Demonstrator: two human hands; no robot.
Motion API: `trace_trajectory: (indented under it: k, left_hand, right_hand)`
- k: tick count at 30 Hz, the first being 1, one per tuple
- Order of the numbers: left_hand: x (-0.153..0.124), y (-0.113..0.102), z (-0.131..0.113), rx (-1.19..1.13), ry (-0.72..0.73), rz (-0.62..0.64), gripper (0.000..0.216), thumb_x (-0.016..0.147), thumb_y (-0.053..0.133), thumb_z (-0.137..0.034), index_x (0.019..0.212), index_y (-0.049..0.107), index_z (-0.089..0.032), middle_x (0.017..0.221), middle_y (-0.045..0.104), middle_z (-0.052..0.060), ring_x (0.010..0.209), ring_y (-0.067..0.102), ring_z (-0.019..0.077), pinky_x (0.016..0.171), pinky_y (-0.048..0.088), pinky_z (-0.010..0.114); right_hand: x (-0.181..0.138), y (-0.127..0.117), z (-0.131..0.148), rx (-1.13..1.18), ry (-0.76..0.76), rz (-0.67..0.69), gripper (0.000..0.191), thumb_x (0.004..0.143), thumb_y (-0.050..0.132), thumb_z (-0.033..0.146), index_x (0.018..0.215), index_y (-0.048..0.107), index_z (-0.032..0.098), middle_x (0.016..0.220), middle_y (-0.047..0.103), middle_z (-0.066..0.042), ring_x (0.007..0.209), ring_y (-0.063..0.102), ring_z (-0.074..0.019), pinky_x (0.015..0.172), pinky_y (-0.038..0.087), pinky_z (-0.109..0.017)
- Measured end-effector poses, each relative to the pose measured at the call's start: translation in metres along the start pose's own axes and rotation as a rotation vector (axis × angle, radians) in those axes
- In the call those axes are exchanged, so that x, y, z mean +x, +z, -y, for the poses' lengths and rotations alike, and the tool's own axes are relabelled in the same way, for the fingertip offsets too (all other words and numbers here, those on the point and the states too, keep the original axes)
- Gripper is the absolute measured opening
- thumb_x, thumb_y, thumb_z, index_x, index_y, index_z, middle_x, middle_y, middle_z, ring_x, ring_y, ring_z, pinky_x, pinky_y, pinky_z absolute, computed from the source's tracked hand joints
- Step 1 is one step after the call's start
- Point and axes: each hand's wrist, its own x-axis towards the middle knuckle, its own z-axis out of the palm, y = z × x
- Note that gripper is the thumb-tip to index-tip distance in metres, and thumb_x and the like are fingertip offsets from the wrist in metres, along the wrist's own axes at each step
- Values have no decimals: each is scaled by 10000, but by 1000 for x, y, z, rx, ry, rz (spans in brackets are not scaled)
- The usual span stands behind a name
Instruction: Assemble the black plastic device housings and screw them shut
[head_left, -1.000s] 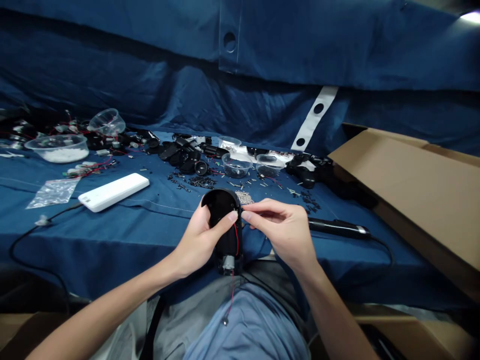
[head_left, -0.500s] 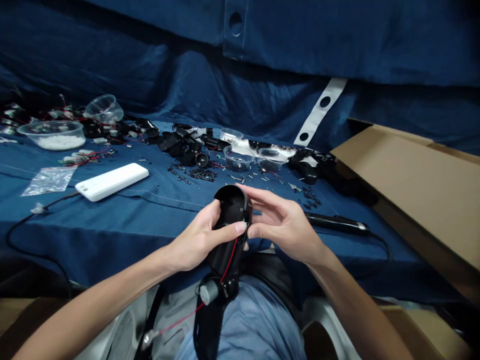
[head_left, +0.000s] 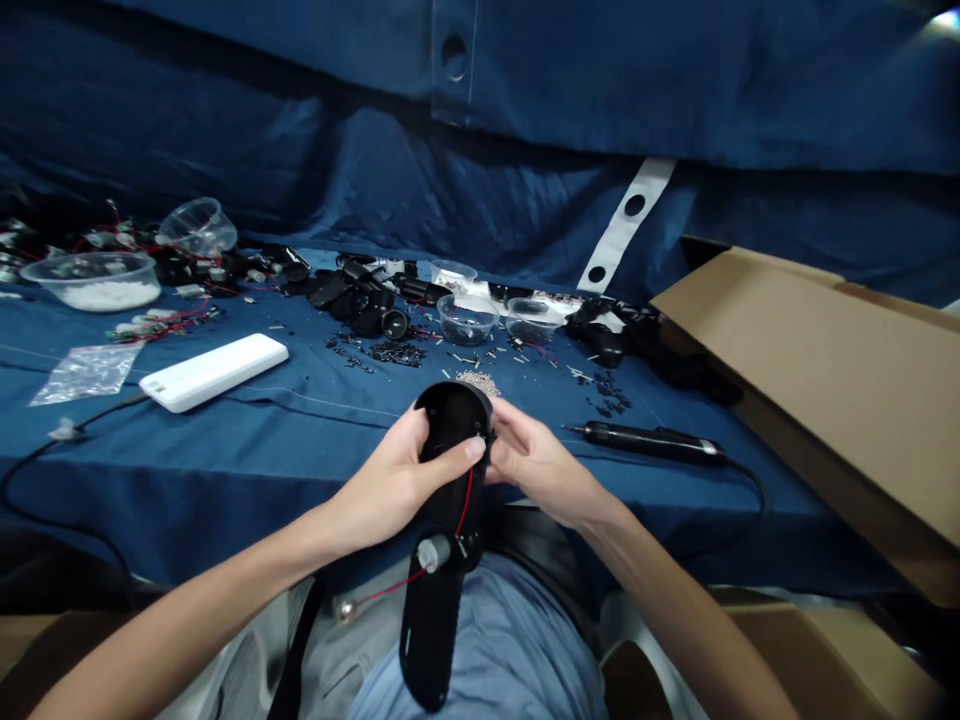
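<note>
My left hand (head_left: 409, 470) is closed around a black plastic housing (head_left: 453, 412), its thumb pressed across the open inside near the right rim. The housing's round hollow end faces up and away from me. From the other side, my right hand (head_left: 536, 465) grips the housing's right edge, with fingertips partly hidden behind it. A red wire (head_left: 465, 500) runs down inside to a small silver motor (head_left: 433, 552) near the hinge. A black handle part (head_left: 431, 640) hangs below, over my lap. Another red wire leads left from the motor to a small blurred shiny piece (head_left: 346, 609).
A black electric screwdriver (head_left: 652, 442) lies at right, near a cardboard box (head_left: 817, 370). Small screws (head_left: 397, 353), a heap of tiny pieces (head_left: 478, 382), clear tubs (head_left: 466, 322) and black shells lie behind. At left are a white power bank (head_left: 214, 372) and plastic bag (head_left: 86, 373).
My right hand has moved left and closed in against the housing's edge. The handle part and motor have shifted slightly right. The view has moved a little, uncovering the screwdriver's tip and the tiny pieces.
</note>
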Motion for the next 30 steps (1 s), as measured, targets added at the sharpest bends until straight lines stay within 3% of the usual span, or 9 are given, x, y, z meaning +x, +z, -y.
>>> trace_trajectory:
  k: [3, 5, 7, 9, 13, 16, 19, 25, 30]
  left_hand:
    - [-2, -3, -3, 301, 138, -12, 390, 951, 705, -490, 1202, 696, -191, 1287, 664, 122, 1303, 558, 322, 1166, 442, 507]
    - [-4, -5, -6, 525, 252, -48, 358, 940, 728, -471, 1198, 725, -222, 1386, 612, 120, 1421, 442, 334, 1262, 329, 531]
    - [-5, -6, -8, 596, 289, -25, 373, 929, 749, -463, 1243, 727, -263, 1439, 584, 105, 1469, 379, 327, 1288, 295, 535]
    - [-6, -6, -9, 535, 262, 46, 390, 921, 767, -460, 1271, 728, -293, 1454, 592, 91, 1466, 395, 321, 1271, 333, 530]
    - [-9, 1, -8, 404, 260, 110, 347, 870, 837, -391, 1188, 771, -269, 1373, 670, 86, 1373, 531, 316, 1228, 399, 484]
    - [-13, 6, -6, 302, 283, 82, 456, 855, 839, -276, 1295, 720, -260, 1257, 728, 69, 1174, 668, 254, 1079, 525, 375]
    - [-19, 10, -6, 267, 280, 59, 513, 813, 814, -163, 1306, 699, -253, 1168, 751, 48, 1047, 711, 218, 919, 576, 292]
    - [-25, 15, -13, 236, 235, 17, 485, 771, 804, -152, 1239, 705, -230, 1098, 749, 40, 970, 719, 210, 861, 588, 278]
    - [-27, 17, -12, 176, 181, 66, 451, 814, 807, -193, 1243, 677, -241, 1096, 736, 34, 974, 719, 206, 850, 598, 269]
  right_hand:
    - [-3, 1, -9, 52, 52, 57, 729, 894, 743, 639, 1513, 558, 301, 1421, 640, -110, 1155, 693, -222, 870, 635, -320]
    - [-7, 1, -11, 26, 1, 37, 719, 905, 726, 647, 1505, 573, 281, 1401, 656, -107, 1233, 660, -226, 992, 589, -338]
    - [-11, 0, -12, -26, -59, 49, 696, 920, 703, 655, 1482, 601, 257, 1373, 678, -102, 1284, 631, -233, 1098, 527, -368]
    - [-15, -4, -13, -89, -97, 123, 677, 917, 690, 676, 1419, 652, 224, 1292, 716, -103, 1230, 654, -246, 1102, 523, -395]
    - [-20, -7, -12, -123, -87, 230, 643, 909, 672, 704, 1303, 712, 197, 1150, 757, -112, 1070, 713, -259, 946, 598, -393]
    - [-23, 0, -7, -73, -94, 208, 669, 885, 710, 697, 1335, 686, 202, 1247, 740, -130, 1164, 702, -286, 1002, 585, -424]
    - [-25, 8, 0, -30, -114, 212, 556, 883, 757, 627, 1249, 714, 210, 1243, 743, -119, 1164, 708, -281, 1035, 569, -432]
    - [-34, 19, -2, 51, -76, 132, 532, 867, 799, 578, 1242, 736, 206, 1262, 728, -122, 1207, 680, -282, 1069, 545, -430]
    - [-44, 27, -6, 94, -51, 73, 507, 863, 809, 562, 1239, 747, 228, 1318, 710, -120, 1236, 668, -287, 1047, 558, -418]
